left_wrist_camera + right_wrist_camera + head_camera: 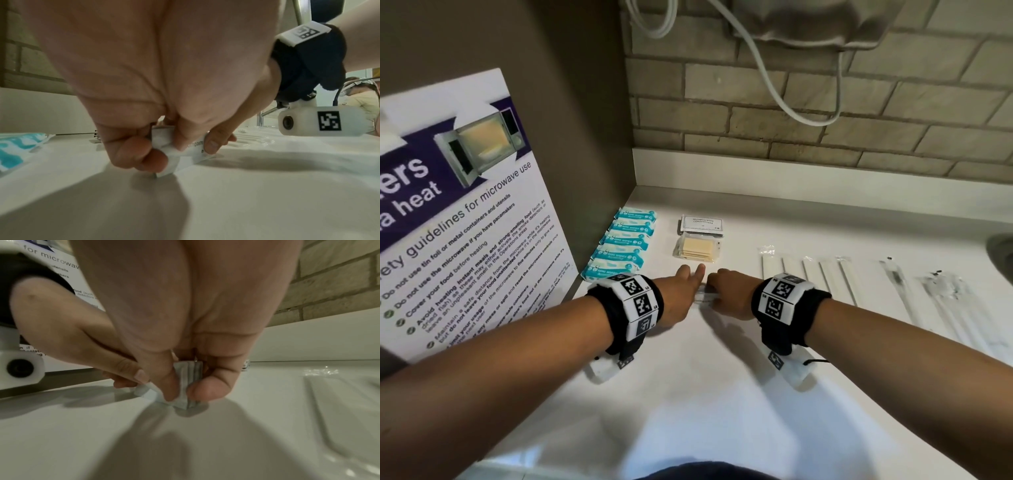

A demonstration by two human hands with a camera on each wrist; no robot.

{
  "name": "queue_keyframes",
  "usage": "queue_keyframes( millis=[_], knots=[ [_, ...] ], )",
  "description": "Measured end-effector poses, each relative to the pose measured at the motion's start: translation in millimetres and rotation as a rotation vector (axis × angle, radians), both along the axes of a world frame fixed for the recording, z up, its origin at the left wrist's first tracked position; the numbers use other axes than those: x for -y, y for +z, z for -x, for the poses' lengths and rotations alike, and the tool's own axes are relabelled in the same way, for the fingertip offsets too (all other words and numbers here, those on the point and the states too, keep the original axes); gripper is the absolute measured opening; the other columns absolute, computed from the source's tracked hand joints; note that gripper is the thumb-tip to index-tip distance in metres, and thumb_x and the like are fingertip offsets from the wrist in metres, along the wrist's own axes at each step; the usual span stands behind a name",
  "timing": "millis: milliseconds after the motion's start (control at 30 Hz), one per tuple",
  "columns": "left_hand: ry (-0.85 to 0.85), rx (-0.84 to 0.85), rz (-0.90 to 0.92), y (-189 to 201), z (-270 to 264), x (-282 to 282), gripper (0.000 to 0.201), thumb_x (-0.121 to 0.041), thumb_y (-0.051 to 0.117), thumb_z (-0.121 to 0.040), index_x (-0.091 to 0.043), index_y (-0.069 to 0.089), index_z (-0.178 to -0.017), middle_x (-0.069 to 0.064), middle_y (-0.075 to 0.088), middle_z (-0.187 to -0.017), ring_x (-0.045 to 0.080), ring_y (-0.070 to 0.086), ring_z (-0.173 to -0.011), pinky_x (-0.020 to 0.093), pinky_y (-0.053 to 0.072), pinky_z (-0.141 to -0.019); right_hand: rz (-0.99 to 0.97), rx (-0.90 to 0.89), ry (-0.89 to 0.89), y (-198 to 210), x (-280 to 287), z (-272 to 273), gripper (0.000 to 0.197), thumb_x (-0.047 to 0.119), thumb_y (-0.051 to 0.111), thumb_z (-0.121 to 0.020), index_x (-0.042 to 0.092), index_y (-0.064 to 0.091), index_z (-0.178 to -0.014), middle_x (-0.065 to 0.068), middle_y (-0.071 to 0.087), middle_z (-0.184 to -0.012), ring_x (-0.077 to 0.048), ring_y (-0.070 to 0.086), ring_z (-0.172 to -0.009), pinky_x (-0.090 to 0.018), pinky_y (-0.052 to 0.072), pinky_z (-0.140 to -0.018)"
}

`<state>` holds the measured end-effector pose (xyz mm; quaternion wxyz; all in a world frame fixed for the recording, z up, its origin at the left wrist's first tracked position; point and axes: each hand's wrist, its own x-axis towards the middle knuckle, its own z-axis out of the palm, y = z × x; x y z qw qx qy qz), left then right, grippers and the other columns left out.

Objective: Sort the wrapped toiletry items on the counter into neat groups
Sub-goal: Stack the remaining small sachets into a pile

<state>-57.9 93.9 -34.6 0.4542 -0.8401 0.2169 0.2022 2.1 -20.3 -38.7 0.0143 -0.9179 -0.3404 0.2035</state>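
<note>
A small stack of white toothpaste packs lies on the white counter in the middle. My left hand pinches its left end between thumb and curled fingers; the word "toothpaste" shows on the toothpaste pack. My right hand grips the other end, and in the right wrist view the ridged end of the stack sits between its thumb and a finger. Both palms hide most of the stack from above.
A row of several blue wipe packs runs along the left panel. Behind the hands lie shampoo sachets and yellow packets. Clear-wrapped toothbrushes and other wrapped sticks lie at the right. A microwave notice stands left.
</note>
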Motion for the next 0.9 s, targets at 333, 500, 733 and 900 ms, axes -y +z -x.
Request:
queue_keyframes(
  millis=[333, 500, 733, 900],
  knots=[
    [0.542, 0.025, 0.692, 15.6, 0.8, 1.3, 0.075, -0.002, 0.043, -0.096, -0.005, -0.005, -0.153, 0.011, 0.010, -0.154, 0.023, 0.042, -0.081, 0.029, 0.042, -0.085, 0.004, 0.043, -0.095, -4.5, -8.7, 5.4, 0.036, 0.013, 0.050, -0.094, 0.003, 0.045, -0.127, -0.015, 0.048, -0.124, -0.033, 0.060, -0.107, -0.035, 0.045, -0.079],
    [0.691, 0.034, 0.951, -6.0, -8.1, -6.9, 0.077, -0.002, 0.041, -0.095, -0.012, -0.009, -0.153, 0.008, 0.015, -0.149, 0.032, 0.049, -0.119, 0.034, 0.041, -0.094, 0.089, 0.083, -0.074, -5.6, -12.8, 14.5, 0.051, 0.010, 0.050, -0.096, 0.001, 0.029, -0.141, -0.014, 0.036, -0.137, -0.030, 0.052, -0.121, -0.036, 0.045, -0.095],
    [0.668, 0.069, 1.040, -9.2, -16.0, -24.0, 0.047, -0.007, 0.040, -0.098, -0.011, 0.034, -0.144, 0.016, 0.035, -0.142, 0.032, 0.054, -0.116, 0.033, 0.044, -0.093, -0.061, -0.029, -0.130, -0.7, -9.9, 11.5, 0.042, 0.020, 0.054, -0.094, 0.001, 0.040, -0.128, -0.015, 0.051, -0.126, -0.033, 0.059, -0.110, -0.036, 0.045, -0.081],
    [0.813, 0.060, 1.254, -6.6, -22.8, -46.8, 0.035, -0.015, 0.049, -0.096, -0.019, 0.045, -0.131, 0.003, 0.050, -0.143, 0.021, 0.054, -0.122, 0.031, 0.043, -0.102, -0.112, -0.198, -0.217, 11.0, -6.6, -7.3, 0.007, 0.005, 0.064, -0.079, 0.008, 0.058, -0.080, -0.009, 0.065, -0.080, -0.021, 0.059, -0.070, -0.029, 0.051, -0.061]
  ],
)
